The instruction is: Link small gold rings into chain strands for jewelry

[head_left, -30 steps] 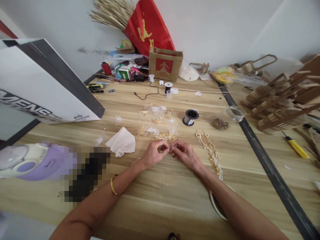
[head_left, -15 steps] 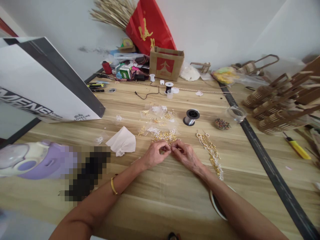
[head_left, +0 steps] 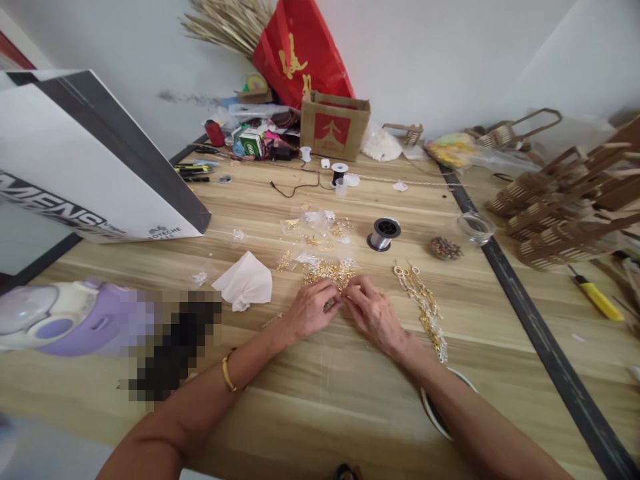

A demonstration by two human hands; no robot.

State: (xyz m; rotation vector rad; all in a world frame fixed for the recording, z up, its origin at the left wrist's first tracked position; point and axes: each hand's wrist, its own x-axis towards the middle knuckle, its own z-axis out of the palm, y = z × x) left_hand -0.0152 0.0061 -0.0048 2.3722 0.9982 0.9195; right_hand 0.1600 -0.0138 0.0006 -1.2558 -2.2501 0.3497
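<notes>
My left hand (head_left: 314,308) and my right hand (head_left: 371,312) meet at the fingertips over the wooden table, just below a pile of gold and silver beads (head_left: 327,272). Both are closed in a pinch; whatever lies between the fingers is too small to name. Gold and clear beaded strands (head_left: 425,310) lie to the right of my right hand. Small plastic bags with white and gold pieces (head_left: 313,219) rest beyond the pile. A pale cloth (head_left: 245,281) is left of my left hand.
A wire spool (head_left: 384,234), a heap of dark beads (head_left: 446,248) and a clear jar (head_left: 475,229) stand to the right. At the left are a large white box (head_left: 90,167) and a purple device (head_left: 95,327). A round rim (head_left: 430,407) shows under my right forearm.
The fingers of both hands have shifted slightly; my right hand's fingers are more bent and its knuckles raised. The fingertips remain together near the bead pile.
</notes>
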